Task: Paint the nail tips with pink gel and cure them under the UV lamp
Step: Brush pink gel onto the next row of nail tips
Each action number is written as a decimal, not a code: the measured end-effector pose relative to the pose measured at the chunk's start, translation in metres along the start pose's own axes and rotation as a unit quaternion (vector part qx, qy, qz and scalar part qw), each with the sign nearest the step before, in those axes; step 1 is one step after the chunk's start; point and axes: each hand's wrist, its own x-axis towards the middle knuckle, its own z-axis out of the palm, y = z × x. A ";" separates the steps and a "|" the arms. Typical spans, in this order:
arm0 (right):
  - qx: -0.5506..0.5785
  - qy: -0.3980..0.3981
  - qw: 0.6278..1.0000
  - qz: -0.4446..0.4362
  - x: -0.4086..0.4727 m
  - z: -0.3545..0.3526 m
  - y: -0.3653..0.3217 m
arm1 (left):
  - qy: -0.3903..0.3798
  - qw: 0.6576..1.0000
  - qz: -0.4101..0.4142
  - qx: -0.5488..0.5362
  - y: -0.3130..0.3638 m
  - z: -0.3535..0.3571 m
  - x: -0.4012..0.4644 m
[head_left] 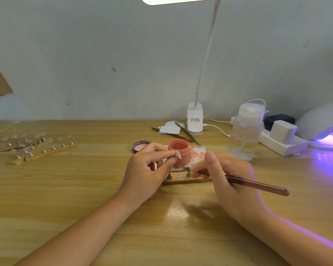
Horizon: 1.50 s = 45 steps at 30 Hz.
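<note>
Just in front of the open pink gel jar [179, 150], your left hand [148, 173] pinches a small nail tip [177, 155] on its metal stand between thumb and fingertips, lifting it level with the jar's wall. To the right of the jar, your right hand [227, 177] has its fingers curled round a slim brown brush [258, 184]; the bristle end points toward the jar's base, the handle's butt points away to the right. Nearer you than the jar, between your two hands, lies a wooden holder strip [181, 181] with a few metal studs standing on it. Behind the jar to the left sits its lid [140, 146], turned up. Under and just right of the jar lies a white wipe [197, 153] smeared with pink. Further right of the jar stands a clear pump bottle [245, 131], and far right of the jar the UV lamp [325, 127] glows violet on the wooden table [85, 189]. Far left of the jar, more holder strips [44, 148] carry clear tips on stands. Behind the jar rest tweezers [186, 134] and the clamp base of a white desk lamp [195, 120].
</note>
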 end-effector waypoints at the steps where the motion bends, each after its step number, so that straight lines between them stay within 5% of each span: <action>1: 0.000 0.006 1.000 -0.003 0.000 0.000 0.000 | 0.001 1.000 -0.001 0.000 0.000 0.000 0.000; 45: -0.026 0.012 0.999 -0.022 0.001 0.002 0.000 | -0.008 0.999 0.033 -0.001 -0.001 0.001 0.001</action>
